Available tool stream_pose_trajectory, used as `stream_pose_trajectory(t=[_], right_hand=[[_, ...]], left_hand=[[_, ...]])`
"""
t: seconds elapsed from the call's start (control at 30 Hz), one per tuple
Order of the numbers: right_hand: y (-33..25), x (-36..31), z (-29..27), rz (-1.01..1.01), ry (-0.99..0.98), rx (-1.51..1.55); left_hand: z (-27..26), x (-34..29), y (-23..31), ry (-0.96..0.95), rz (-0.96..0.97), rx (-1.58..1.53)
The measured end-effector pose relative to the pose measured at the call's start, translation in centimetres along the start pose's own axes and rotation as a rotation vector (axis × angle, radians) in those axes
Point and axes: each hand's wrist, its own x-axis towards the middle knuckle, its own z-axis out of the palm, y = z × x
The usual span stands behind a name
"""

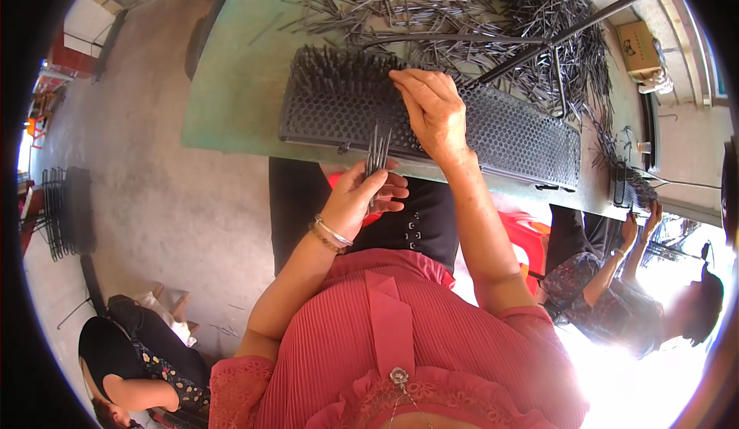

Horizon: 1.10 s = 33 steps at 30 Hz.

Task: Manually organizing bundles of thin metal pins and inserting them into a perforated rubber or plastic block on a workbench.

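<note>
You're in a small hand-assembly workshop, open to daylight. The green worktable [231, 98] is the landmark: across its far half lies a heap of thin dark metal pins [462, 6]; at its near edge sits a black perforated tray [508, 133], part-filled with upright pins. Bare concrete floor [162, 206] left of the table. A second worker [616, 298] at its right end, another tray [633, 186] there
</note>
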Motion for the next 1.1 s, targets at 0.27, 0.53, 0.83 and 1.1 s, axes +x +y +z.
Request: stream_pose_trajectory(t=[0.27,0.53,0.83,1.1], right_hand=[[-0.1,0.2,-0.1,-0.033,-0.064,-0.061],[-3.5,-0.2,-2.2,0.508,-0.154,0.29],[-2.2,-1.7,-3.6,0.894,-0.196,0.76],[0.3,-0.6,-3.0,0.716,0.233,0.561]], left_hand=[[-0.2,0.3,0.1,0.046,-0.039,-0.047],[0.3,-0.2,0.7,-0.023,0.084,0.005],[0.7,0.2,0.2,0.0,0.107,0.041],[1.0,0.6,0.1,0.006,0.05,0.026]])
